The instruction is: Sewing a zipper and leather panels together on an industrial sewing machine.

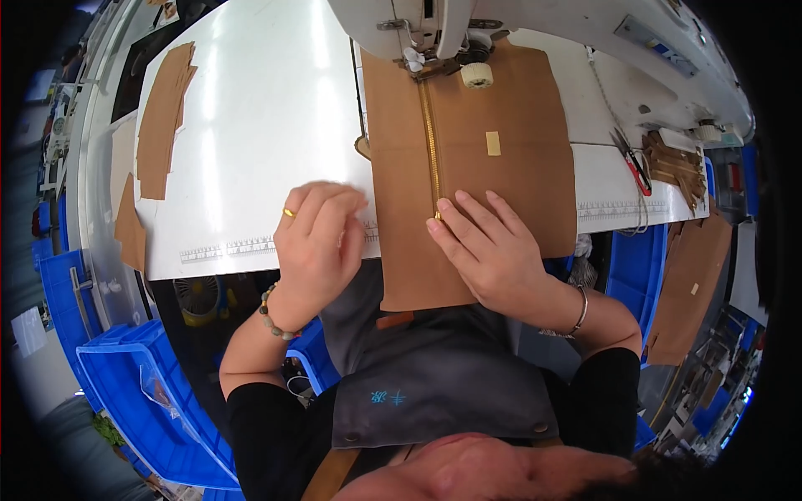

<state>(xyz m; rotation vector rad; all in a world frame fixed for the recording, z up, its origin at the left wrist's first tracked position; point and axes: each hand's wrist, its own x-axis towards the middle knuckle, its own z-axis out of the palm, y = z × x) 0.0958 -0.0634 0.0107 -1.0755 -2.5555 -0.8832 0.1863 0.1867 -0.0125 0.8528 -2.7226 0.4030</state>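
Note:
A brown fabric panel (535,192) lies under the sewing machine's presser area (426,71) and hangs over the table's front edge. A gold-toothed zipper (433,146) runs down it from the presser foot, its pull near my right fingertips. My right hand (493,250) rests flat on the panel with its fingers spread, the index by the zipper's lower end. Just left of the panel, my left hand (322,230) is raised above the table edge. Its fingers are curled in, with tips slightly blurred; whatever they may hold is hidden.
Brown fabric pieces (167,117) lie at the table's far left. Red-and-black snips (632,163) and a pile of brown strips (675,167) are at the right. Blue bins (150,401) stand below left; another blue bin (632,267) and hanging brown panels (689,288) are at the right.

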